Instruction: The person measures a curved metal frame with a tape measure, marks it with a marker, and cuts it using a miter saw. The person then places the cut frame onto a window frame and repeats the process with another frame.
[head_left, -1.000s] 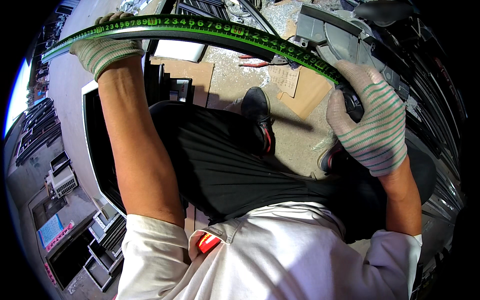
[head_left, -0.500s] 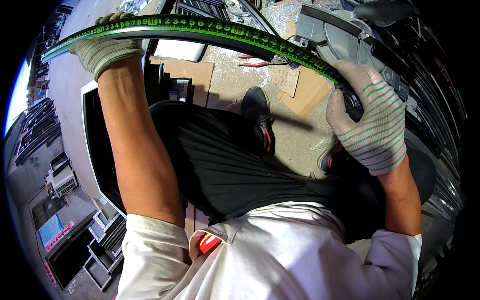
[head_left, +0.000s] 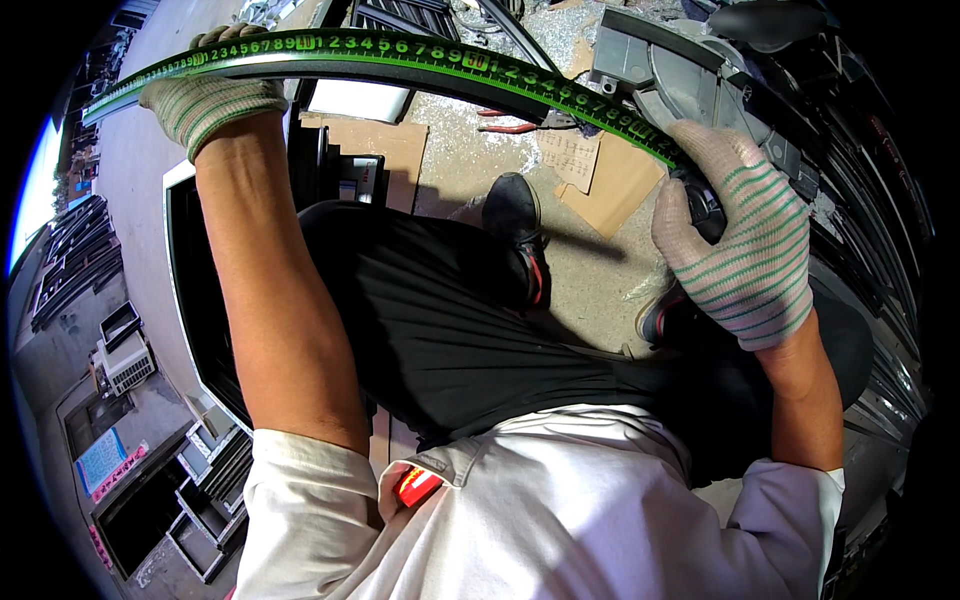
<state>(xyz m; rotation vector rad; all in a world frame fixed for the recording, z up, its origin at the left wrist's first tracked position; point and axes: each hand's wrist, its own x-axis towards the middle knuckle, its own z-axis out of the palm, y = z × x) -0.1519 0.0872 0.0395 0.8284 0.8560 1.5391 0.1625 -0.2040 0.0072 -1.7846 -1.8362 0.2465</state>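
Observation:
A green tape measure blade (head_left: 400, 47) stretches in an arc from the far left to the right, lying along a dark metal bar (head_left: 430, 80). My left hand (head_left: 215, 105), in a white glove with green stripes, is closed round the bar and blade near their left end; its fingertips show over the far edge. In my right hand (head_left: 745, 240), gloved the same way, sits the black tape measure case (head_left: 706, 208), gripped between thumb and fingers. The blade runs out of the case there. My palm hides much of the case.
Red-handled pliers (head_left: 510, 127) lie on the floor beyond my shoe (head_left: 511, 210), near cardboard pieces (head_left: 615, 190). A grey machine with a round base (head_left: 680, 90) stands at the far right. Dark metal lengths (head_left: 860, 200) crowd the right side; frames (head_left: 205, 500) stand at lower left.

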